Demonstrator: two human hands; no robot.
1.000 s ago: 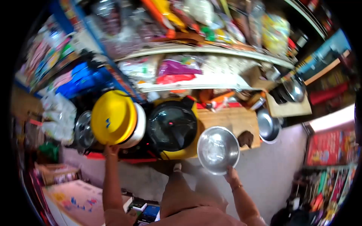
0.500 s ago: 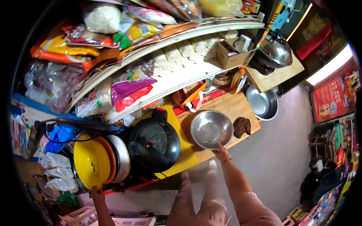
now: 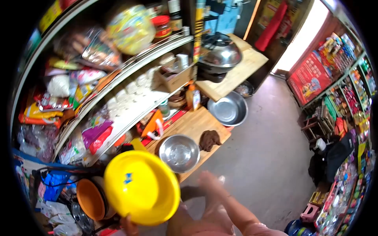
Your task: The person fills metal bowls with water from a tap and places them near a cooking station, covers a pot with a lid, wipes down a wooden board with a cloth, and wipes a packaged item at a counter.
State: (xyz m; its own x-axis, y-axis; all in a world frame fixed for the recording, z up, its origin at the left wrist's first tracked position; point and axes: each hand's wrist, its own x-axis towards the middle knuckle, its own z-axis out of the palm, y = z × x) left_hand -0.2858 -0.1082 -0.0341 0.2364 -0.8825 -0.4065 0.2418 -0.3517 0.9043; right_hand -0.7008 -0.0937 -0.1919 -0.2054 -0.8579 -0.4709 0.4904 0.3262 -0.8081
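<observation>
My left hand (image 3: pixel 128 225) grips the lower rim of a yellow plastic basin (image 3: pixel 151 196), whose inside faces me with a small blue mark in it. My right hand (image 3: pixel 212 184) is smeared by motion and hangs just in front of the wooden board; its fingers cannot be made out, and it is apart from the bowl. A stainless steel bowl (image 3: pixel 179 153) rests on the wooden board (image 3: pixel 189 124), beside a crumpled brown cloth (image 3: pixel 210 140). Left of the yellow basin, an orange basin (image 3: pixel 89 200) stands tilted in a stack. The basin hides the black lidded cooker.
A large metal basin (image 3: pixel 228 109) sits low beyond the board. A lidded wok (image 3: pixel 220 53) stands on a wooden tabletop (image 3: pixel 236 70). Shelves with bagged goods (image 3: pixel 59 86) run along the left, and stocked shelves (image 3: pixel 338 157) line the right. Grey floor (image 3: pixel 260 157) lies between.
The yellow basin has come off the stack and moved right in my left hand, baring the orange one. My right hand has let go of the steel bowl. My view has turned right.
</observation>
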